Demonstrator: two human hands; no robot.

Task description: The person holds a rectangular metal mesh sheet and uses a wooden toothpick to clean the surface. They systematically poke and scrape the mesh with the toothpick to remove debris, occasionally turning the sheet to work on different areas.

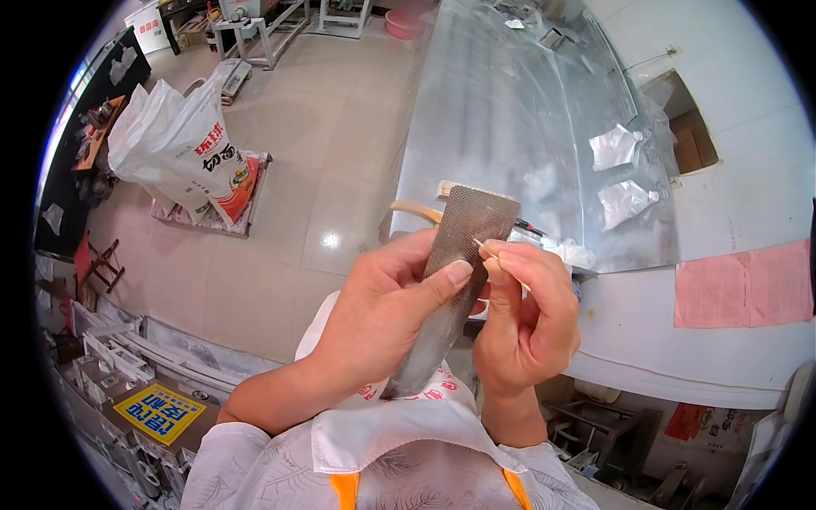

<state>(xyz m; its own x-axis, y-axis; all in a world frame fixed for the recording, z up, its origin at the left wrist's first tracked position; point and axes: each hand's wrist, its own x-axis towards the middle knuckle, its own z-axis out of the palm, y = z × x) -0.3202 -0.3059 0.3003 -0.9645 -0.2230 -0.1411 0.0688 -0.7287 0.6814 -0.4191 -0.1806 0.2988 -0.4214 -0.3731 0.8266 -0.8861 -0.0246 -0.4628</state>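
A long metal strip (463, 221) perforated with many small holes slants upright in front of my chest. My left hand (370, 314) grips it, thumb across its face and fingers behind it. My right hand (527, 310) pinches a thin pale pick (481, 244) between thumb and forefinger, its tip at the holes in the strip's upper right part. Whether the tip is inside a hole is too small to tell. Behind the strip lie a curved wooden piece (412, 206) and a small red-and-black object (529, 228), both partly hidden, on the steel worktable (484, 85).
Two clear plastic packets (616, 149) lie on the worktable's right side, beside a wall with an opening (688, 127) and pink papers (744, 285). Large white sacks (195, 153) stand on a low platform (251, 212) at the left. Metal machinery (110, 399) fills the lower left.
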